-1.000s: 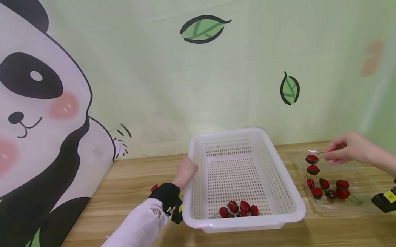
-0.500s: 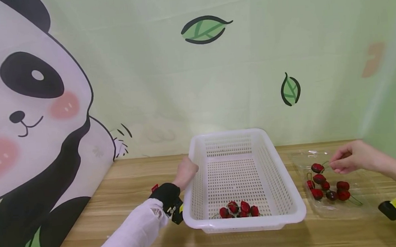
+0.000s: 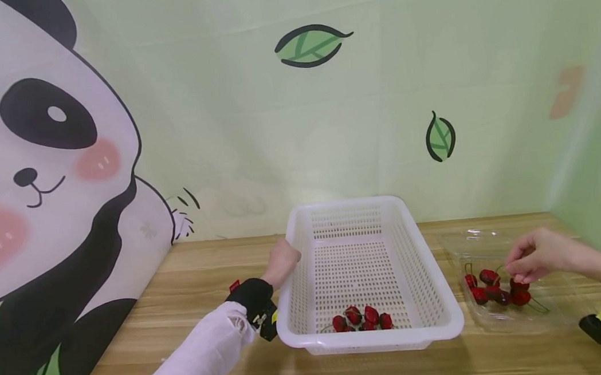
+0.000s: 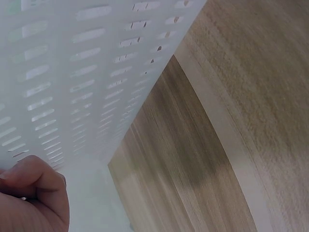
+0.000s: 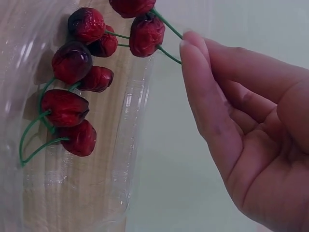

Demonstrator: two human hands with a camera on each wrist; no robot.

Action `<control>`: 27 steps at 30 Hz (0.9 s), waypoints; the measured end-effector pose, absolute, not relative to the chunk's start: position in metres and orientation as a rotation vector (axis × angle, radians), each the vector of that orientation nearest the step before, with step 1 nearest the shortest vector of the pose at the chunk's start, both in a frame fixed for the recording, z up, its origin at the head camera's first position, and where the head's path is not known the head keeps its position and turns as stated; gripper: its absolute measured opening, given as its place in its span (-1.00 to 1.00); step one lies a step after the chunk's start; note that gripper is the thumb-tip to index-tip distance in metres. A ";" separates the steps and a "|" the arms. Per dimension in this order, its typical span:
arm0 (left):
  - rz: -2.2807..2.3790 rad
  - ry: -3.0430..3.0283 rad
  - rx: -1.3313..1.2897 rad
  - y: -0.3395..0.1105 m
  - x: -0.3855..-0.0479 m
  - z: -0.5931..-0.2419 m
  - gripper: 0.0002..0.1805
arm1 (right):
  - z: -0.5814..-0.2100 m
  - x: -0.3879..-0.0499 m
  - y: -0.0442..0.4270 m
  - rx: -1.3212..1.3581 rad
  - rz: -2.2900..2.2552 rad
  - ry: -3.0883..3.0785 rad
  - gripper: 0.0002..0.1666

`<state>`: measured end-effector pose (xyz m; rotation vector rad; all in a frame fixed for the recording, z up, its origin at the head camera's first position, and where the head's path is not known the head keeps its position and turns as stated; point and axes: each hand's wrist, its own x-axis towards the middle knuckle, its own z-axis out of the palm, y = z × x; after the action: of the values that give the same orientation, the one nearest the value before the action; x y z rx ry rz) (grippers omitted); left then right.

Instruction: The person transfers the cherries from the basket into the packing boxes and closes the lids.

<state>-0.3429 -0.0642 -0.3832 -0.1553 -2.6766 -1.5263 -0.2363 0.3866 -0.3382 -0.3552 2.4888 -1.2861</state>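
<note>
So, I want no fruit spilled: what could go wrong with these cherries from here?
The right hand seems to pinch cherries only by their thin stems, so they might slip and drop. They are close to other cherries in the clear box, so stems could tangle and drag those along. The left hand grips the basket and neither hand appears to steady the box, so it may shift if bumped.

- Right hand pinches green stems of two red cherries, one cut off above.
- Other cherries lie bunched in what looks like a clear plastic container.
</note>
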 end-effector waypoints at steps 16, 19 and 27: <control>-1.500 -2.705 -0.132 -0.064 -0.336 -0.377 -0.69 | -0.350 -0.236 0.387 -0.357 -1.215 2.467 -0.84; -1.511 -2.705 -0.123 -0.064 -0.336 -0.378 -0.68 | -0.352 -0.236 0.388 -0.385 -1.225 2.435 -0.83; -1.526 -2.696 -0.134 -0.064 -0.336 -0.378 -0.66 | -0.357 -0.234 0.383 -0.429 -1.257 2.352 -0.87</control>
<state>-0.3360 -0.0639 -0.3779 -0.1339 -2.6965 -1.5262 -0.2344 0.3835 -0.3566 -0.4289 2.3524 -1.2566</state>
